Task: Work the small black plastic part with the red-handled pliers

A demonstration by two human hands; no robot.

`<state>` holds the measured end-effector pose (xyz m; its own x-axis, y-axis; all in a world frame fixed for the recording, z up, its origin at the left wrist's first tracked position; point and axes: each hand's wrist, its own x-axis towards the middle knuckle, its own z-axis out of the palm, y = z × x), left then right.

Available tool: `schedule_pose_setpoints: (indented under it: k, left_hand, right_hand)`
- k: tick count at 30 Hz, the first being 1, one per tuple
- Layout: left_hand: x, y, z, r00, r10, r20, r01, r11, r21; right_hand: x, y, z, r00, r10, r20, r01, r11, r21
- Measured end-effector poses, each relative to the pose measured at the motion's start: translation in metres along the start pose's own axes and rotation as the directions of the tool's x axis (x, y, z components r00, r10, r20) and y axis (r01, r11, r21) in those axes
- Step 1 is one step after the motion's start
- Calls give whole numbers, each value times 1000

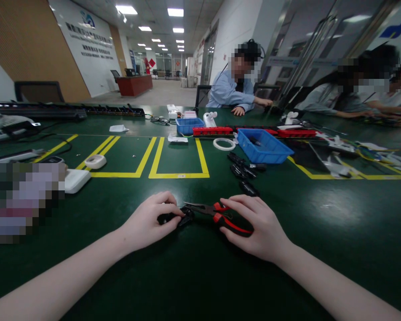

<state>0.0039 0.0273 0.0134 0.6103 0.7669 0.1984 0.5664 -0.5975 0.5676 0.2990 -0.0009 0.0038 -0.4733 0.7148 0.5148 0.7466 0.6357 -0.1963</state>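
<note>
My left hand (157,218) is closed on a small black part (186,216), its thumb and fingertips pinching it just above the green table. What kind of part it is I cannot make out, since the fingers cover some of it. My right hand (257,225) grips long-nose pliers (235,225) by their red and black handles. The dark jaws of the pliers point left and reach the upper side of the black part; whether they bite on it I cannot tell. Beyond the right hand lie several glossy black pieces (240,167) in a loose heap.
Behind the heap stands a blue bin (263,147), with a smaller blue bin (189,125) farther back. A white ring (224,143), a tape roll (95,161) and a white box (76,180) lie around. Red strips (212,130) cross the table. A person in blue (230,91) sits opposite.
</note>
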Motion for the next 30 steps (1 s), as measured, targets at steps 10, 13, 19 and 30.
schedule_pose_setpoints:
  k: [10,13,19,30]
  left_hand:
    - [2,-10,2,998,-54,21,56,995,-83]
    - [2,-9,2,998,-64,27,66,995,-78]
    - [2,-7,1,999,-40,12,41,993,-109]
    - [1,5,9,997,-72,38,60,966,250]
  right_hand:
    - [2,1,2,997,72,-29,-70,997,40]
    - [1,2,4,995,95,-28,-93,994,54]
    - [2,3,5,995,99,-16,-98,993,58]
    - [3,0,2,994,106,11,-106,990,94]
